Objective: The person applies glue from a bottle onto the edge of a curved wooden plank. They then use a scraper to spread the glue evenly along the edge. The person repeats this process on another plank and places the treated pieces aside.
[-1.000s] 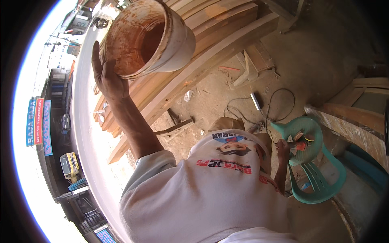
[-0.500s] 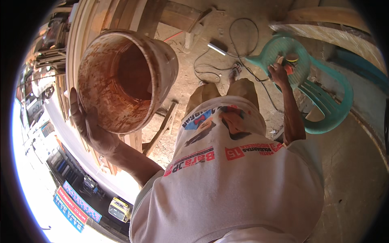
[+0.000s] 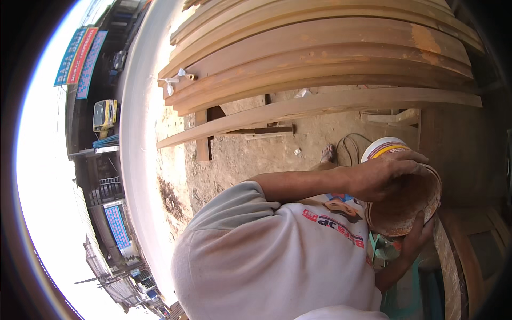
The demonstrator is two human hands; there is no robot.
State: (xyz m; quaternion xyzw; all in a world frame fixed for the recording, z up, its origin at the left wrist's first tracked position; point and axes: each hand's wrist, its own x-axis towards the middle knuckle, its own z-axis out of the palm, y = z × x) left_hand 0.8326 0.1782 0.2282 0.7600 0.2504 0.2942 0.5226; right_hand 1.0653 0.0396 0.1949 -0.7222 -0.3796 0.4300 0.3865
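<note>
A plastic bucket (image 3: 393,213), white outside with a coloured label and stained rusty brown inside, is tilted on its side with its mouth toward me. My left hand (image 3: 381,175) reaches across it and grips it at the upper rim, fingers curled over the side. At the lower rim, my right hand (image 3: 417,237) is closed on the edge, a finger lying over the lip. What lies deep inside the bucket is in shadow. Part of a green plastic chair (image 3: 408,290) shows below my right forearm.
Long wooden boards (image 3: 320,58) lie side by side across the far side, one narrower beam (image 3: 320,111) nearer. White scraps (image 3: 170,85) rest on them. A cable (image 3: 349,144) loops on the dirt floor by my foot. Plastic-wrapped wood (image 3: 448,266) stands at right; a road (image 3: 141,133) runs at left.
My view has swung left toward the boards. The bucket has gone from my left side to the right, near the chair. My right hand has left the chair seat and now holds the bucket's rim.
</note>
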